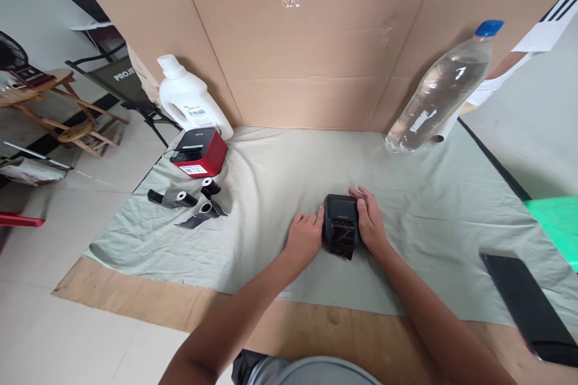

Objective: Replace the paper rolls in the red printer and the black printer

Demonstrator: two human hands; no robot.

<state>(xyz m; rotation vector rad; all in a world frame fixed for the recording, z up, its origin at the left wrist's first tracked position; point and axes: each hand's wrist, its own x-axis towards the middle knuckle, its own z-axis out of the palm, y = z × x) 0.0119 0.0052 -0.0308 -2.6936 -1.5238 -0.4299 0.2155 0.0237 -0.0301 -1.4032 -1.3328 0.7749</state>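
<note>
A small black printer [339,210] rests on the cloth between my two hands. From its front hangs a glossy black strip [343,240] with pale lines on it. My left hand [306,233] has its index finger against the printer's left side, its other fingers curled. Around the right side lies my right hand [370,216], thumb near the top edge and fingers along the far right corner. To the left are several small black paper rolls [186,199], some partly unwound, in front of a red and black printer [212,156].
A white detergent bottle [192,99] leans at the back left, and a clear bottle with a blue cap [445,93] leans at the back right. A cardboard panel [316,42] stands behind. A black phone [528,301] lies at right. Another person's sleeve [542,36] shows beyond the panel.
</note>
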